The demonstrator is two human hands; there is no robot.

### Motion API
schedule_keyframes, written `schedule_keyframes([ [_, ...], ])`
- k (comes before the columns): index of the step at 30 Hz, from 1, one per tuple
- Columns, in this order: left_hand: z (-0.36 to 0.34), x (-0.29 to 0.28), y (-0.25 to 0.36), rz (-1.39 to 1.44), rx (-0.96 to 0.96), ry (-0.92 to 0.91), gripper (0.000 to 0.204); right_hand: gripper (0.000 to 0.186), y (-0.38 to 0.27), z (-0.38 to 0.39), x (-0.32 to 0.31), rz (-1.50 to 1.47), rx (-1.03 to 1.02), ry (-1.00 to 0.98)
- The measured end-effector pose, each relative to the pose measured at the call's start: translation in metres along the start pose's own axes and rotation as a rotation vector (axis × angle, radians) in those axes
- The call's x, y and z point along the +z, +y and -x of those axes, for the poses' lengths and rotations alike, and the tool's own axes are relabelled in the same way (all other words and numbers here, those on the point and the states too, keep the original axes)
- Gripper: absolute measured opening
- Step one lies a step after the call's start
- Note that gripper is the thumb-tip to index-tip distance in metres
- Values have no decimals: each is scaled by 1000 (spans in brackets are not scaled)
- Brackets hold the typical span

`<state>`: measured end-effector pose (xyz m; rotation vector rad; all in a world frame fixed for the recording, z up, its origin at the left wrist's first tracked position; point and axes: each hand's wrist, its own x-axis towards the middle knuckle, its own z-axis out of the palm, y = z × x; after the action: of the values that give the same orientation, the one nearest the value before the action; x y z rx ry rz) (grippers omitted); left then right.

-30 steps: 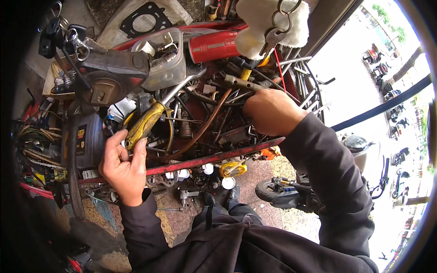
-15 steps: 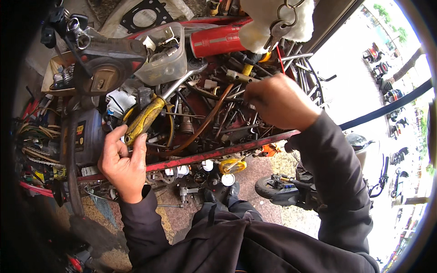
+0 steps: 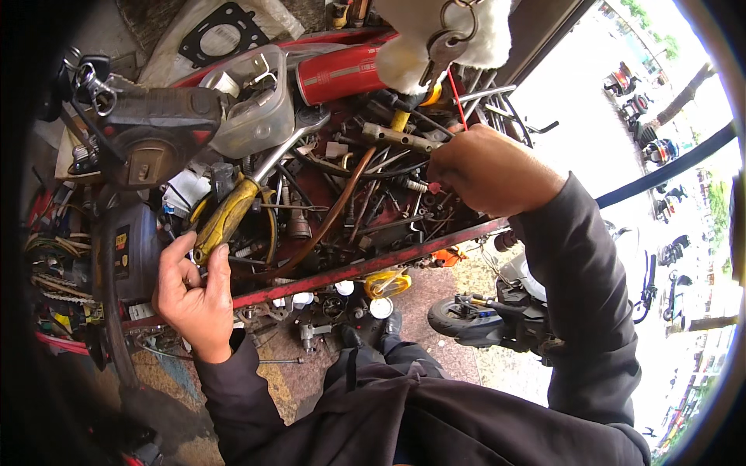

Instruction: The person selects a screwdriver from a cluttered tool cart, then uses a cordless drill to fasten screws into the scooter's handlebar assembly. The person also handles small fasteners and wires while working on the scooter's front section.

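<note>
My left hand (image 3: 194,299) is at the near left edge of a red-rimmed tray (image 3: 350,273), thumb and forefinger on either side of a ratchet wrench's yellow handle (image 3: 227,221). The wrench's chrome shaft slants up to its round head among loose tools. My right hand (image 3: 493,172), knuckles up and fingers curled down, is over the tray's right part. A small pinkish-red piece (image 3: 435,188) shows by its fingertips; what they grip is hidden. Under and beside it lie bolts, sockets and metal rods. A drilled metal tube (image 3: 400,138) lies just left of it.
A clear plastic box (image 3: 252,116) of parts and a red can (image 3: 342,74) stand at the back. Keys (image 3: 447,48) hang before white fluff. A dark power tool (image 3: 155,128) is at left. Below are a yellow tape-like case (image 3: 387,284) and a motorbike wheel (image 3: 451,317).
The whole view has shifted, so the tray and tools sit further left and lower. My right hand has moved a little rightward over the tray; my left stays at the ratchet wrench's handle.
</note>
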<state>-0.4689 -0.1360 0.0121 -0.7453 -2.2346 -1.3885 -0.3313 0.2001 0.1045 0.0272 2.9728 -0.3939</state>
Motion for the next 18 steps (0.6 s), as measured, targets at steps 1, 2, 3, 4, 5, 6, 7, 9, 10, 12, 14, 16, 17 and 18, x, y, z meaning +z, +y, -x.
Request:
schedule_keyframes([
  [1, 0, 0, 0, 10, -2, 2, 30, 15, 0, 2, -1, -30, -6, -5],
  [2, 0, 0, -1, 11, 10, 9, 30, 17, 0, 2, -1, -15, -25, -43],
  [3, -1, 0, -1, 0, 19, 6, 27, 19, 0, 2, -1, 3, -44, -83],
  [4, 0, 0, -1, 8, 2, 2, 26, 21, 0, 1, 0, 24, -64, -119],
  [5, 0, 0, -1, 10, -1, 3, 25, 28, -1, 0, 4, 50, -56, -189],
  [6, 0, 0, 0, 4, 7, 8, 24, 30, -3, -2, 8, 83, -45, -232],
  [7, 0, 0, 0, 14, -9, 2, 23, 32, -4, -4, 13, 111, -50, -258],
  [9, 0, 0, 1, 13, -10, 3, 22, 36, -2, -8, 16, 80, -49, -272],
  [10, 1, 0, 1, 18, -22, 0, 22, 35, -1, -9, 16, -3, -81, -194],
  [12, 1, 0, 2, 6, -22, 4, 21, 33, 0, -11, 17, -122, -59, -91],
  [14, 0, 0, 2, 27, -18, -8, 20, 29, 2, -8, 11, -155, -87, -10],
  [16, 0, -1, 3, 31, -13, -10, 20, 26, 4, -6, 7, -151, -96, 54],
  [17, 0, -1, 3, 23, -23, -14, 20, 24, 4, -7, 6, -132, -91, 57],
  [18, 0, -1, 4, 23, -24, -15, 21, 23, 3, -9, 8, -39, -79, -18],
])
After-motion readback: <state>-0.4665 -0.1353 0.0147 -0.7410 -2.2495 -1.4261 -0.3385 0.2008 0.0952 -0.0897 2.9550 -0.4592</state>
